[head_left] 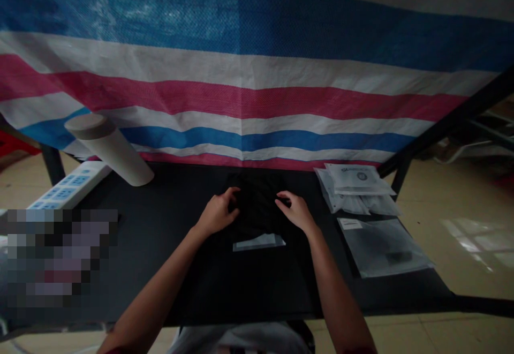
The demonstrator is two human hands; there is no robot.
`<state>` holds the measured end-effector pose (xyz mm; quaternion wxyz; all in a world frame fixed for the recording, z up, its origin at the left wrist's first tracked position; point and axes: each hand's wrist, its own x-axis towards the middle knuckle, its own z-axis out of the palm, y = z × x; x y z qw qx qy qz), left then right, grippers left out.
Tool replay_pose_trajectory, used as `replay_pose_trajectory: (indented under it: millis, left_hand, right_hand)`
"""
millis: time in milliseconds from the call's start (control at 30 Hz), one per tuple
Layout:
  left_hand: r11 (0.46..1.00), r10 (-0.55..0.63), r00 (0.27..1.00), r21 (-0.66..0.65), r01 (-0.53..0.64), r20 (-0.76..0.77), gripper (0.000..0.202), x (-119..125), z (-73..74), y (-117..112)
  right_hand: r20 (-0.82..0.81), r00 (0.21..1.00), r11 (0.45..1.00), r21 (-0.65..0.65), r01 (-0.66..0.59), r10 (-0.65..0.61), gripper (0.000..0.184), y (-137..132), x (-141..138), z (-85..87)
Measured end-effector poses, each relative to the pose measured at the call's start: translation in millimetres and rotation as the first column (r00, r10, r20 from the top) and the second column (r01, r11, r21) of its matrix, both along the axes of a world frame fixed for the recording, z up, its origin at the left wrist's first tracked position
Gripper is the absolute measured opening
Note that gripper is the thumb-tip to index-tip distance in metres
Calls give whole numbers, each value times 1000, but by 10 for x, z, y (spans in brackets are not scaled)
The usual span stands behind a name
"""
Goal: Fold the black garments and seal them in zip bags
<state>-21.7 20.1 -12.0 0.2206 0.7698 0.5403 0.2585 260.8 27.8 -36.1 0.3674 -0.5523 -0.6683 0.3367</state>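
Note:
A bunched black cloth (pixel 259 206), perhaps a garment, lies on the black tabletop in front of me. Its outline fades into the dark surface. My left hand (pixel 220 210) is at its left side, fingers curled in on the fabric and thumb a little apart from them. At the right side, my right hand (pixel 295 209) has its fingers and thumb bent in on the cloth's edge. The fingertips of both hands are partly lost in the dark folds. Just below the cloth lies a pale, flat strip (pixel 259 242), like a clear plastic piece.
Several frosted plastic packets (pixel 357 185) are piled at the right, with a larger clear bag (pixel 383 247) nearer me. On the left a white bottle with a grey lid (pixel 112 150) stands beside a power strip (pixel 66 188). A striped tarp (pixel 241 97) hangs behind the table.

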Motion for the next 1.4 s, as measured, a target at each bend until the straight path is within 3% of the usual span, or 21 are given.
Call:
replay_pose_trajectory:
  millis: [67,133,233,300,367,467,567,667,800,867,967,1067,1167,1233,1333,1400]
  left_hand:
    - [956,292,955,-26,-291,49,38,-218,28,75]
    - [828,554,827,42,-559,99,33,-472,76,142]
    - [695,658,722,200,-691,212,33,-708,140,178]
    - [667,616,736,311,-677,283,31,-676,152,151]
    - [740,490,825,367,-564,282,27,-504,135,97]
    - [908,240,959,314,-276,148,24,-155,62,2]
    - [968,92,995,234,-85,-21,32,74,-43,-58]
    - [981,94,985,181,-67,-145,46,97,-162,-59]
    - [973,135,966,211,-88,-220,55,-25,-332,0]
    - [970,124,963,232,-67,-240,62,-89,-407,34]
    - [973,106,960,228,-46,-261,70,-176,-477,81]
    - [974,122,957,215,-65,-265,73,-259,-499,117]
    - [976,134,954,203,-80,-267,73,-314,-479,143]
    - [974,142,955,210,-88,-259,70,-317,-417,149]
    - [966,127,968,249,-72,-216,58,-232,-215,109]
    - [964,51,984,265,-5,-170,48,-94,-27,14]
  right_hand:
    - [122,993,999,45,2,-8,25,6,11,-40]
    - [188,982,997,70,22,-35,23,14,26,-59]
    - [282,956,991,119,55,-87,22,15,31,-58]
    - [329,938,986,150,65,-112,23,7,16,-52]
    - [324,939,983,175,59,-114,24,0,-6,-53]
    - [188,976,979,190,77,-114,24,3,-19,-64]
    - [-4,987,977,140,162,-163,25,19,20,-70]
    - [-71,970,968,76,239,-234,38,30,104,-69]
    - [8,964,960,-87,267,-268,60,31,196,-96]
    - [4,975,963,-157,218,-220,57,34,201,-112]
    - [-72,982,979,-122,166,-175,43,39,175,-83]
    - [-221,957,976,-154,157,-189,46,34,160,15]
    - [-320,920,959,-235,156,-228,58,16,175,106]
    - [-291,923,949,-264,175,-251,60,0,190,132]
    - [-205,954,937,-319,144,-217,57,-31,204,130]
    - [-181,970,932,-352,91,-163,57,-46,209,120]
